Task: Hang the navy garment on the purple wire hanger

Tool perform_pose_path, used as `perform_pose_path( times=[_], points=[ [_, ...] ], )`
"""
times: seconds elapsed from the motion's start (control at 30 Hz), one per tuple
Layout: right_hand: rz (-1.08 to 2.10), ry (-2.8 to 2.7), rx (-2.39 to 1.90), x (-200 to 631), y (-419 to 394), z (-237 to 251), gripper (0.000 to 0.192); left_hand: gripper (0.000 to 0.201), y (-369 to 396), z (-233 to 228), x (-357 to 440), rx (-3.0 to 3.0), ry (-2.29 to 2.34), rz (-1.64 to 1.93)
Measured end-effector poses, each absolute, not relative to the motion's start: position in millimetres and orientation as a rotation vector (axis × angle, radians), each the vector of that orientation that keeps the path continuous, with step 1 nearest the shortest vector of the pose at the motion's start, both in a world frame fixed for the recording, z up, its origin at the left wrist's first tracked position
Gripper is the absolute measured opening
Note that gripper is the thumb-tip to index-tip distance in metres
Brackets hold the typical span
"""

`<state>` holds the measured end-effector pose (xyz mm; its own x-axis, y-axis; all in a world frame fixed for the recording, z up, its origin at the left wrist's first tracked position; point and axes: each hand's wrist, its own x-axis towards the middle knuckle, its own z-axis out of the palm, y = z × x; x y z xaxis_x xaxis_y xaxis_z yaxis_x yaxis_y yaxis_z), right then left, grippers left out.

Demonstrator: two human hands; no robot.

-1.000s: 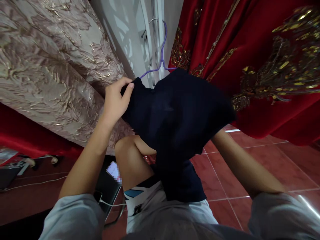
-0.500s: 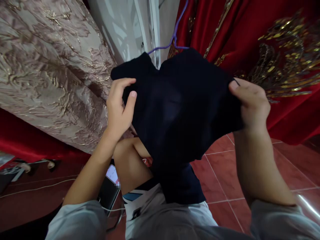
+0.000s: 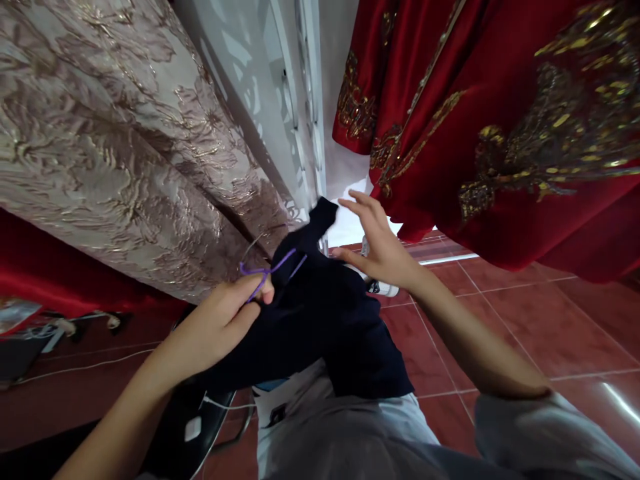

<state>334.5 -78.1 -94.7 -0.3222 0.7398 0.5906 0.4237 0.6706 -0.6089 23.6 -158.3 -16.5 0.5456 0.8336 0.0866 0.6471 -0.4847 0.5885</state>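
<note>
Dark navy garment (image 3: 325, 320) has dropped from raised, spread position to lap at 6 o'clock; left hand (image 3: 227, 320) now pinches purple hanger (image 3: 267, 272) against it, right hand (image 3: 377, 243) has released, fingers splayed wide, empty, at 1 o'clock of it.

Left hand (image 3: 227, 317) pinches purple hanger (image 3: 267, 272) on dark garment (image 3: 325, 320).
</note>
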Motion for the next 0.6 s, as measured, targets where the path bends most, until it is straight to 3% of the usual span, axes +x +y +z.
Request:
perform_pose_path(
  times=[0.03, 0.13, 0.23, 0.3, 0.4, 0.47, 0.53, 0.6],
  points=[
    [0.499, -1.966, -0.907, 338, -72, -100, 0.072, 0.016, -160, -16, 14, 2.31, 1.232, 0.497],
    [0.978, -1.998, -0.881, 344, -62, -112, 0.041, 0.018, -146, -15, -8, 2.339, 1.399, 0.618],
    [1.249, -1.73, -0.937, 347, -56, -111, 0.042, 0.011, -118, -18, -14, 2.255, 1.491, 0.974],
    [1.198, -1.493, -0.945, 349, -46, -98, 0.041, 0.008, -101, -21, -8, 2.184, 1.484, 1.271],
    [1.02, -1.256, -0.908, 352, -18, -62, 0.036, 0.029, -87, -24, 7, 2.248, 1.495, 1.738],
    [0.965, -1.145, -0.912, 356, 1, -33, 0.025, 0.031, -85, -28, 16, 2.429, 1.459, 1.946],
    [0.935, -1.002, -0.92, 360, 11, -11, 0.012, 0.025, -85, -32, 25, 2.683, 1.385, 1.859],
    [0.893, -0.884, -0.904, 366, 7, -1, 0.005, 0.033, -85, -37, 35, 2.872, 1.354, 1.466]
  ],
)
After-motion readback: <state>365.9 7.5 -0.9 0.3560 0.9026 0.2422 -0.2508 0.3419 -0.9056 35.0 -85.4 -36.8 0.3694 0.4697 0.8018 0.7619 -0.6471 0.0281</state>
